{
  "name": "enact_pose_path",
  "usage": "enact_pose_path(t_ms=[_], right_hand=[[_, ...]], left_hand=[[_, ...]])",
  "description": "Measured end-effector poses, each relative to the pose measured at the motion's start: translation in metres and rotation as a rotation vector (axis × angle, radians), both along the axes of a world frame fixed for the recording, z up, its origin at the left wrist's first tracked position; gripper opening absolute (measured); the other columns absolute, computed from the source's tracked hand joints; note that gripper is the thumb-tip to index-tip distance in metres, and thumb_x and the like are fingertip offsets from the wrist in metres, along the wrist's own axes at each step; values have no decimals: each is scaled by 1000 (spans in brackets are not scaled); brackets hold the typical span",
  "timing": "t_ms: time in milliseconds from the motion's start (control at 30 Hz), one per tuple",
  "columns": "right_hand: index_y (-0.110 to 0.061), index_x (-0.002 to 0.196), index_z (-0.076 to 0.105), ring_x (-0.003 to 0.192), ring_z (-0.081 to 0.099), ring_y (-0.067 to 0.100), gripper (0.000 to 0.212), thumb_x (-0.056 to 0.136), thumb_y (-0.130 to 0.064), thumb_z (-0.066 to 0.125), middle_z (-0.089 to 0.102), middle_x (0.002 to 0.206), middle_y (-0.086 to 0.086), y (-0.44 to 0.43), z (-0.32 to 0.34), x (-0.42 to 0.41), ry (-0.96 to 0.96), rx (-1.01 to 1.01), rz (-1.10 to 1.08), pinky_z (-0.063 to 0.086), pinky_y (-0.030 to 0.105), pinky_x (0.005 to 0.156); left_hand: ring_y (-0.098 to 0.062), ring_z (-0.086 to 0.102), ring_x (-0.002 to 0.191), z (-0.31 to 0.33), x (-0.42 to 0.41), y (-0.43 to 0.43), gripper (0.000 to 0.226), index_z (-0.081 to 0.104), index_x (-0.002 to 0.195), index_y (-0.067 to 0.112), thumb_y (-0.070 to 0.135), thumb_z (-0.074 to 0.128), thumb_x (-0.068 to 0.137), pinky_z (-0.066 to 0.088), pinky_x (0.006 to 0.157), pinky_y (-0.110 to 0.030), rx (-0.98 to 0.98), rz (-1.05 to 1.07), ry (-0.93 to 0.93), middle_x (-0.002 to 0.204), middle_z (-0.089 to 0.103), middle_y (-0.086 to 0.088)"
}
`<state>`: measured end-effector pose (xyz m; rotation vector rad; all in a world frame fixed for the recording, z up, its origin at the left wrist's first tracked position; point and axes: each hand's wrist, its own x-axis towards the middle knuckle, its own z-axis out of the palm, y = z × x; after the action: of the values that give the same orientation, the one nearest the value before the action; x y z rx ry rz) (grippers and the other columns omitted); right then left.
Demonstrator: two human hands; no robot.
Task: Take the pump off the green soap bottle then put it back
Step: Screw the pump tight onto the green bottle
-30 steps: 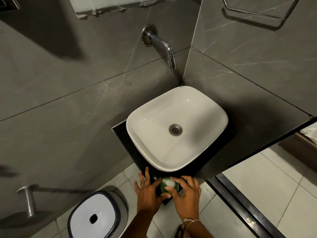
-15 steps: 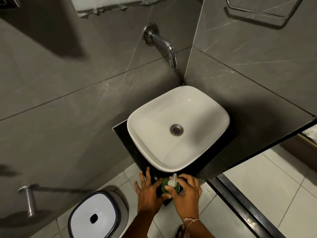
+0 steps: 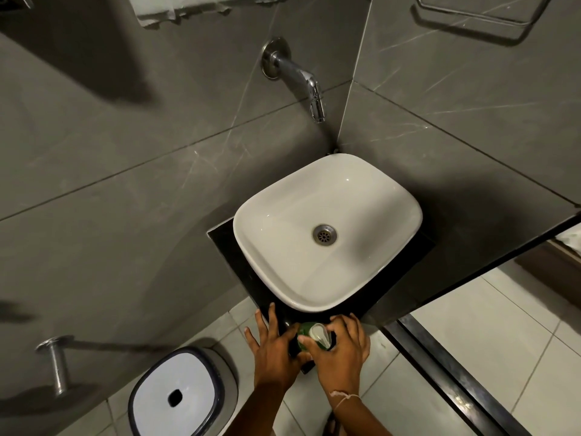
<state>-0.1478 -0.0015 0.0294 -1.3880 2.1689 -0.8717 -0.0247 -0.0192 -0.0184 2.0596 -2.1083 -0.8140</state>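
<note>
The green soap bottle (image 3: 304,334) stands on the near corner of the black counter (image 3: 226,243), just in front of the white basin (image 3: 371,291). Its white pump (image 3: 319,333) sits on top, the nozzle pointing right and toward me. My left hand (image 3: 273,350) steadies the bottle from the left, thumb against its side and fingers spread on the counter. My right hand (image 3: 341,354) wraps around the pump from the right, thumb and fingers gripping it. Most of the bottle's body is hidden between the hands.
A chrome tap (image 3: 301,80) juts from the grey wall above the basin. A white bin (image 3: 174,394) with a dark rim stands on the tiled floor at lower left. A metal peg (image 3: 56,363) sticks out of the left wall. A black floor strip (image 3: 456,382) runs at right.
The pump's nozzle has swung around on top of the bottle under my right hand's grip, ending pointed right and toward me. My left hand has stayed against the bottle.
</note>
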Motion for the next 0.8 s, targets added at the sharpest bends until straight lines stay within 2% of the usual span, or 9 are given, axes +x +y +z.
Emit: enact_pose_path(t_ms=[100, 233, 300, 400, 500, 567, 633, 733, 800], right_hand=[[-27, 87, 62, 132, 40, 27, 45, 55, -48, 86, 60, 118, -1, 1, -1, 6, -26, 13, -26, 21, 61, 111], [-52, 105, 63, 145, 18, 16, 42, 68, -43, 80, 44, 138, -21, 7, -5, 0, -151, -15, 65, 0, 63, 115], [-53, 92, 64, 146, 16, 15, 39, 64, -37, 85, 44, 135, -24, 5, -4, -3, -134, -13, 49, -3, 64, 115], [-38, 73, 58, 143, 19, 15, 36, 53, -43, 88, 52, 126, -18, -1, -1, 0, -65, 11, 12, -4, 60, 116], [-37, 77, 59, 144, 22, 19, 37, 55, -41, 89, 54, 127, -13, 0, -1, 4, -88, 11, -7, -4, 60, 116], [-46, 92, 64, 146, 15, 17, 40, 62, -34, 87, 46, 136, -18, 4, -2, 2, -137, -2, 25, -7, 62, 115], [-57, 99, 59, 148, 11, 18, 50, 68, -26, 84, 39, 140, -23, 5, -2, 1, -146, -4, 62, -9, 64, 114], [-54, 83, 62, 145, 19, 22, 45, 61, -24, 86, 48, 131, -20, 2, 0, -1, -141, 3, 17, -2, 65, 114], [-42, 74, 63, 139, 29, 23, 32, 53, -39, 87, 57, 121, -13, 1, 1, 0, -116, -4, -20, 6, 62, 115]], left_hand=[[-27, -34, 138, -1, -1, 1, 60, 45, 131, 46, 50, 67, 76, -8, 114, -66, -7, 13, -5, 161, -14, -4], [-32, -31, 141, -2, 0, 1, 60, 45, 131, 46, 60, 64, 75, -12, 113, -66, -4, 6, 1, 160, -17, -3], [-33, -31, 141, -2, 0, 1, 64, 44, 132, 46, 63, 63, 74, -13, 113, -66, 2, -2, -8, 160, -19, -3], [-32, -31, 141, -3, -1, -1, 66, 42, 133, 46, 58, 67, 74, -11, 112, -68, 0, -2, -32, 161, -17, -3], [-30, -34, 139, -4, -1, 1, 64, 42, 134, 45, 54, 67, 75, -11, 112, -68, -5, 0, -36, 161, -16, -4], [-32, -32, 140, -4, -1, 1, 62, 44, 132, 45, 57, 66, 75, -11, 112, -68, -7, 0, -35, 161, -15, -4], [-33, -30, 141, -5, -1, 0, 63, 45, 131, 45, 62, 63, 74, -12, 112, -68, 0, -2, -42, 161, -17, -3], [-34, -29, 142, -7, -1, 0, 68, 41, 134, 46, 65, 62, 73, -13, 112, -67, 9, -1, -50, 160, -18, -3], [-33, -29, 142, -8, -1, 0, 66, 40, 134, 46, 61, 63, 74, -15, 112, -66, -3, 2, -44, 161, -16, -3]])
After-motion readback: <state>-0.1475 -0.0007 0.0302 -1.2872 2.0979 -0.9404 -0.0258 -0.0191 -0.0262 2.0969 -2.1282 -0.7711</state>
